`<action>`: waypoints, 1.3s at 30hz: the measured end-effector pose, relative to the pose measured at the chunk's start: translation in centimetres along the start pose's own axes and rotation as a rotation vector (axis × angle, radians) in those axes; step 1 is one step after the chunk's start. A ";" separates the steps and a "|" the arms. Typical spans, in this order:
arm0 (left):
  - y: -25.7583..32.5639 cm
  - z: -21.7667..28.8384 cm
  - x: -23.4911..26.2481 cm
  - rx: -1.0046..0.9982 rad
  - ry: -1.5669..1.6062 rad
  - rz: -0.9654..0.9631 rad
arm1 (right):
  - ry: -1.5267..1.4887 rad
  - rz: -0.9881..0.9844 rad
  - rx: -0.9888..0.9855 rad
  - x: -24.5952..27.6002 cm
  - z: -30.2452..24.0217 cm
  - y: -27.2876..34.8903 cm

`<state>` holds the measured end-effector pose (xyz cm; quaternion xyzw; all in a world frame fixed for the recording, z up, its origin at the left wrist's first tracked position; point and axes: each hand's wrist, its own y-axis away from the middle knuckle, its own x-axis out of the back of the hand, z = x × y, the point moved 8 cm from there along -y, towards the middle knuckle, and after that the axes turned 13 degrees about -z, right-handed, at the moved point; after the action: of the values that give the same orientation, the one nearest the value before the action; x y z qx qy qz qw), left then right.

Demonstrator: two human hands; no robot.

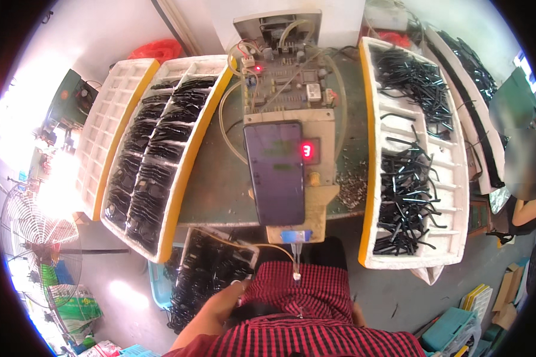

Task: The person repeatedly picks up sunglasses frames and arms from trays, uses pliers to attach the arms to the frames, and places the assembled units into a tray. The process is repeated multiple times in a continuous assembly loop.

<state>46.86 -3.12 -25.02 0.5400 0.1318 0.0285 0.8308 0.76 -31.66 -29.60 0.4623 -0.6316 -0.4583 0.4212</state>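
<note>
My left hand (225, 301) is low by my lap, beside a box of black parts (205, 268). Its fingers are mostly hidden, and I cannot tell whether it holds the dark thing (259, 310) next to it. Only a sliver of my right hand (358, 314) shows at the right side of my lap; its fingers are out of sight. In front of me stands a bench machine (321, 128) with a bare circuit board (286, 83) and a lit red display (307, 149). A dark phone (274, 172) leans on it. Below hangs a thin metal nozzle (296, 262).
On the left, a white foam tray (178, 229) with a yellow edge holds rows of black frame-like parts; another tray (101, 143) sits beside it. To the right, a foam tray (452, 208) holds thin black sticks like eyeglass temples. A fan (39, 220) stands at far left.
</note>
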 end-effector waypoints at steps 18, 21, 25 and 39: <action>7.6 6.8 13.4 0.050 -0.151 1.252 | -0.161 0.431 0.106 6.0 -7.3 2.3; 6.0 6.2 14.5 0.233 -0.326 1.235 | -0.154 0.515 -0.022 6.1 -8.0 6.3; 6.3 9.4 13.9 0.365 -0.600 1.034 | -0.141 0.546 -0.035 6.4 -7.5 5.8; 8.0 8.6 8.6 -0.169 -0.615 1.244 | -0.029 0.609 0.053 5.6 -10.3 5.2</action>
<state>58.07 -5.84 -16.07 0.4321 -0.4456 0.3551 0.6990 8.40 -38.24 -21.67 0.2560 -0.7588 -0.3010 0.5178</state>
